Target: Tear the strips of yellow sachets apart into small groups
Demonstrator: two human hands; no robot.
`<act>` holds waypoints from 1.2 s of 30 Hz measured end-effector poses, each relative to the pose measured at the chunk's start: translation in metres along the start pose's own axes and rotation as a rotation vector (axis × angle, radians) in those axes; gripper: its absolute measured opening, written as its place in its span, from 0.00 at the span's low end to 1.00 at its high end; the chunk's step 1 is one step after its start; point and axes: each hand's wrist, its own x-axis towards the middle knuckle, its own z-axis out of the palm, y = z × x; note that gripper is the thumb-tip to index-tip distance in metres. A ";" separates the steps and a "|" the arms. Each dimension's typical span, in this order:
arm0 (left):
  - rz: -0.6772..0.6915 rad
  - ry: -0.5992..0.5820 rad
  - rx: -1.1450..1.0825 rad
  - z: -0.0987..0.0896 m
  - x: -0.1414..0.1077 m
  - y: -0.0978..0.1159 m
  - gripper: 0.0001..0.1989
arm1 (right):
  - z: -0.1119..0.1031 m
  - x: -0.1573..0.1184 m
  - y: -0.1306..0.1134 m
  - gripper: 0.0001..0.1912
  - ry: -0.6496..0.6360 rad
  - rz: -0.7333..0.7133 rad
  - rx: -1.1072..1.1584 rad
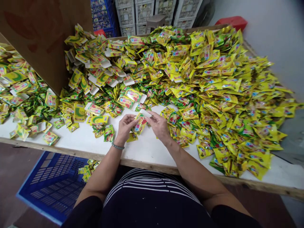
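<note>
Between my hands, above the white tabletop, is a small yellow, green and red carton with a white flap at its top. My left hand has its fingers closed on the carton's left side; a beaded bracelet circles that wrist. On the other side, my right hand pinches the white flap near the top right corner. Just beyond the hands lie printed cartons with white open flaps. A heap of yellow sachets rises to the right, with some green ones among them.
A tall brown cardboard sheet stands at the left, with more cartons and sachets beyond it. Below the table's wooden front edge, a blue crate holds some yellow packs. White crates, a stool and a red object are behind.
</note>
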 end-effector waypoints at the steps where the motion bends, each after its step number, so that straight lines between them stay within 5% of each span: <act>1: 0.014 0.034 0.005 0.000 0.000 0.000 0.23 | 0.000 -0.001 -0.002 0.19 -0.012 -0.051 -0.033; 5: 0.061 0.123 0.004 0.000 0.000 0.000 0.21 | 0.001 -0.004 -0.007 0.14 -0.094 -0.174 -0.081; 17: 0.040 0.092 -0.094 0.004 -0.004 0.006 0.20 | -0.005 0.005 0.007 0.19 -0.057 0.201 0.191; 24: 0.042 0.136 -0.138 0.002 -0.003 0.007 0.17 | -0.004 -0.009 0.000 0.18 -0.195 0.038 0.164; 32: -0.018 0.143 -0.215 -0.002 -0.006 0.013 0.19 | 0.018 -0.022 0.002 0.20 -0.044 -0.333 -0.185; 36: -0.027 0.110 -0.195 0.000 -0.009 0.012 0.19 | 0.024 -0.023 0.002 0.22 -0.038 -0.389 -0.266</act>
